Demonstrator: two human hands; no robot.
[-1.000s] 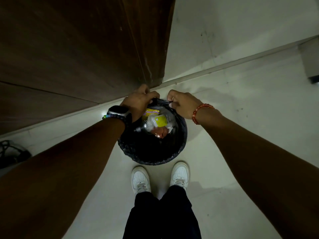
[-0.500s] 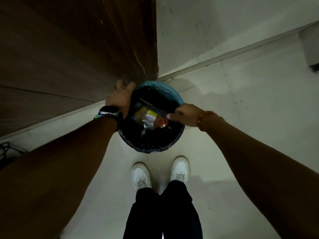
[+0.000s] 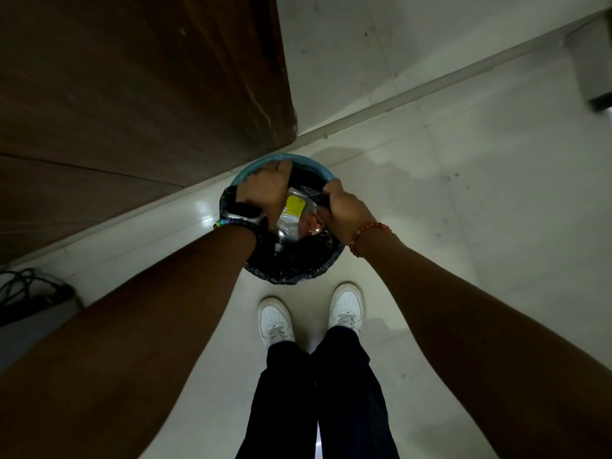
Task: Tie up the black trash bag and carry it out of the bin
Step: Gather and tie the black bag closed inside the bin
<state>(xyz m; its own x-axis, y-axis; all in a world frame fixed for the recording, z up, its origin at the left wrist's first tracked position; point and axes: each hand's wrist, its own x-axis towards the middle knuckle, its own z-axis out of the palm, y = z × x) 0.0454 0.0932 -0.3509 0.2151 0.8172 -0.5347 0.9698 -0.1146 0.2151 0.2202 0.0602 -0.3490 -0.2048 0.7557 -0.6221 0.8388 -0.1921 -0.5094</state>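
A round bin with a blue rim [image 3: 318, 164] stands on the floor by the wall, lined with a black trash bag [image 3: 294, 266]. Inside lie plastic bottles and a yellow-labelled wrapper [image 3: 295, 206]. My left hand [image 3: 265, 190], with a watch on its wrist, grips the bag's edge at the far left of the rim. My right hand [image 3: 347, 210], with a red bead bracelet on its wrist, is closed on a gathered strip of the bag's edge at the right. The far rim is bare; the bag still drapes over the near rim.
A dark wooden door [image 3: 139, 94] rises at the left, close behind the bin. White wall and skirting run to the right. My white shoes [image 3: 276, 321] stand just before the bin. Cables [image 3: 29, 293] lie at the far left on the tiled floor.
Both hands have pulled the bag's far edge off the rim, baring the blue rim. My left hand went out to the bin's left rim, then back to the bag's far-left edge; my right hand gathered the right edge.
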